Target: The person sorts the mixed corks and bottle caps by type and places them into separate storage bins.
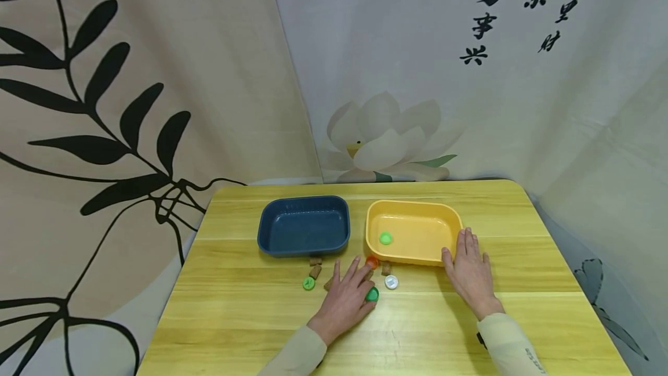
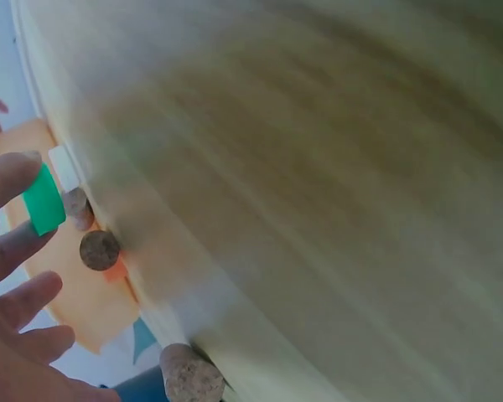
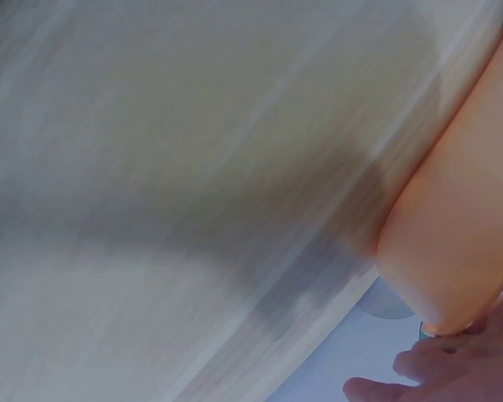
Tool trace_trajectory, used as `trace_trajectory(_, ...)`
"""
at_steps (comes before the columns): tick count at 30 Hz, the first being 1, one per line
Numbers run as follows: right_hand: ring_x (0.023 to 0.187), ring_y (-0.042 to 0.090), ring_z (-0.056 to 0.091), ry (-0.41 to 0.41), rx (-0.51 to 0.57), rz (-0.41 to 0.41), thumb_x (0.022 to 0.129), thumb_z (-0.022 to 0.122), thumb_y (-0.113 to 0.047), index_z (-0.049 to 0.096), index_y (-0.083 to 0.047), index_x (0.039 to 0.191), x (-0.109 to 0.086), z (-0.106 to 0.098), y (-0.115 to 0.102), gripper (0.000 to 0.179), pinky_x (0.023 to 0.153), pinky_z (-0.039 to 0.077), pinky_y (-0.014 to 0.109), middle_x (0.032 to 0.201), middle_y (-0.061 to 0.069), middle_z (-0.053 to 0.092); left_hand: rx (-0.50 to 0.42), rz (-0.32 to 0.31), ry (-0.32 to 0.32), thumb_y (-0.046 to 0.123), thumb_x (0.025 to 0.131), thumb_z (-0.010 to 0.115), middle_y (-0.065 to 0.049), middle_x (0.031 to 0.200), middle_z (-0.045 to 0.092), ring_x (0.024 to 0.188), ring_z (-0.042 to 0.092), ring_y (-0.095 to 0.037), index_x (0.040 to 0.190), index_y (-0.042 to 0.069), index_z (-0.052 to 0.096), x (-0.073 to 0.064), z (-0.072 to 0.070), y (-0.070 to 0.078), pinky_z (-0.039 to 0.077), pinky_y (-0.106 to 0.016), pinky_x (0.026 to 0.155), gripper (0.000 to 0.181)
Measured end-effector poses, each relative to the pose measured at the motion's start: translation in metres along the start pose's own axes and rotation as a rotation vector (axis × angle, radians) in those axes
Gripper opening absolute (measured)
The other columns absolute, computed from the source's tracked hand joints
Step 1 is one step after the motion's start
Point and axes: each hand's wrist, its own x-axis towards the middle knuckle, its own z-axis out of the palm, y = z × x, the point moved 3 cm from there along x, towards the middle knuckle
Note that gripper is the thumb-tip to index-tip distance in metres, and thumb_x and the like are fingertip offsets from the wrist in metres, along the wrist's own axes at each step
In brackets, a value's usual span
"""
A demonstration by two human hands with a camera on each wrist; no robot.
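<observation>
My left hand (image 1: pixel 344 299) reaches down among small caps and corks on the table. Its thumb and a finger pinch a green bottle cap (image 2: pixel 44 199), clear in the left wrist view; the other fingers are spread. Near it lie a light green cap (image 1: pixel 309 283), an orange-red cap (image 1: pixel 372 262), a white cap (image 1: pixel 391 282) and several brown corks (image 1: pixel 315 272). My right hand (image 1: pixel 472 271) rests at the front right corner of the yellow tray (image 1: pixel 412 259), fingers extended along its side and thumb at the rim. A light green cap (image 1: pixel 385 238) lies inside that tray.
A dark blue tray (image 1: pixel 304 250) stands left of the yellow one, toward the back of the wooden table (image 1: pixel 235 318). Printed fabric (image 1: pixel 235 74) hangs behind the table.
</observation>
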Motion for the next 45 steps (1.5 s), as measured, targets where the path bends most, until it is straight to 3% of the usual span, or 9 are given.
trace_trajectory(7, 0.152, 0.054, 0.010, -0.008, 0.010, 0.008, 0.112, 0.025, -0.046, 0.009, 0.016, 0.158, 0.000, 0.000, 0.001, 0.079, 0.109, 0.015, 0.081, 0.166, 0.036, 0.004, -0.048, -0.054, 0.046, 0.049, 0.095, 0.072, -0.003, 0.157, 0.048, 0.150, 0.036, -0.033, 0.133, 0.019, 0.069, 0.000, -0.010, -0.002, 0.031, -0.069, 0.114, 0.048)
trace_trajectory(11, 0.152, 0.054, 0.011, -0.006, 0.007, 0.007, 0.112, 0.025, -0.046, 0.009, 0.016, 0.158, 0.000, 0.001, 0.002, 0.079, 0.110, 0.016, 0.081, 0.166, 0.036, 0.004, -0.083, -0.070, 0.111, 0.044, 0.095, 0.074, -0.005, 0.154, 0.051, 0.148, 0.040, -0.033, 0.130, 0.020, 0.069, 0.006, -0.020, -0.003, 0.030, -0.067, 0.116, 0.044)
trace_trajectory(16, 0.153, 0.053, 0.010, -0.013, 0.018, 0.012, 0.112, 0.025, -0.048, 0.009, 0.015, 0.158, -0.001, 0.001, 0.002, 0.080, 0.110, 0.015, 0.080, 0.166, 0.035, 0.003, -0.105, -0.067, 0.201, 0.039, 0.093, 0.078, -0.003, 0.145, 0.060, 0.143, 0.047, -0.031, 0.129, 0.019, 0.069, 0.018, -0.029, -0.003, 0.027, -0.064, 0.118, 0.042)
trace_trajectory(21, 0.153, 0.053, 0.009, -0.016, 0.026, 0.013, 0.112, 0.025, -0.048, 0.009, 0.015, 0.158, -0.001, 0.000, 0.001, 0.080, 0.110, 0.015, 0.080, 0.166, 0.034, 0.003, -0.115, -0.043, 0.247, 0.038, 0.094, 0.077, 0.000, 0.137, 0.064, 0.140, 0.051, -0.027, 0.131, 0.018, 0.068, 0.036, -0.036, -0.001, 0.028, -0.063, 0.119, 0.042)
trace_trajectory(35, 0.153, 0.053, 0.009, -0.018, 0.023, 0.009, 0.112, 0.026, -0.047, 0.008, 0.015, 0.158, -0.001, 0.001, 0.001, 0.079, 0.110, 0.015, 0.081, 0.166, 0.034, 0.003, -0.075, 0.015, 0.234, 0.040, 0.097, 0.073, 0.002, 0.132, 0.066, 0.135, 0.054, -0.021, 0.132, 0.019, 0.067, 0.093, -0.052, 0.009, 0.034, -0.058, 0.118, 0.041)
trace_trajectory(45, 0.153, 0.053, 0.010, -0.026, 0.012, 0.017, 0.112, 0.026, -0.047, 0.009, 0.015, 0.158, -0.001, 0.000, 0.001, 0.079, 0.111, 0.014, 0.080, 0.166, 0.035, 0.004, -0.040, 0.013, 0.176, 0.041, 0.099, 0.070, 0.002, 0.125, 0.067, 0.121, 0.060, -0.018, 0.130, 0.018, 0.069, 0.126, -0.043, 0.011, 0.042, -0.048, 0.114, 0.038)
